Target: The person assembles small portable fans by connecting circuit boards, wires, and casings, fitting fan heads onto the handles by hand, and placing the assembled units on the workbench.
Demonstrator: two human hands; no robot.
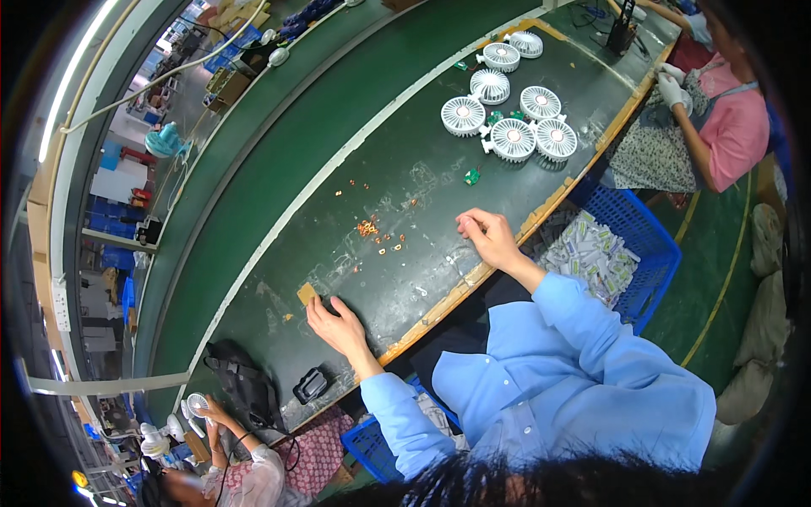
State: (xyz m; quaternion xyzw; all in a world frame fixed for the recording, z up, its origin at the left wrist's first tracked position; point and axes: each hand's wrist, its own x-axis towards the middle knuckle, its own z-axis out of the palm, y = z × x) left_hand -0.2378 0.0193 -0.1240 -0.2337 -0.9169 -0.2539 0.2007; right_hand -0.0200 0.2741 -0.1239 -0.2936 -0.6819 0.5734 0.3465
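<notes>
My left hand (336,328) rests over the dark green tabletop, thumb apart from the fingers. A small tan, flat piece (306,294) lies against its fingertips. My right hand (490,238) is above the bench to the right, its fingers curled and the thumb tucked close; whatever may be in them is hidden. Between and beyond my hands, small copper-coloured pieces (368,228) lie in a loose heap, with a few scattered around. Farther off, a green circuit board (471,177) lies in front of several white round fan heads (513,139).
A blue basket (655,279) of small white parts stands right of my arm. At left are a black bag (245,380) and a black tray (312,386). A gloved person in pink (726,127) sits far right; another person (253,473) holds a white fan lower left.
</notes>
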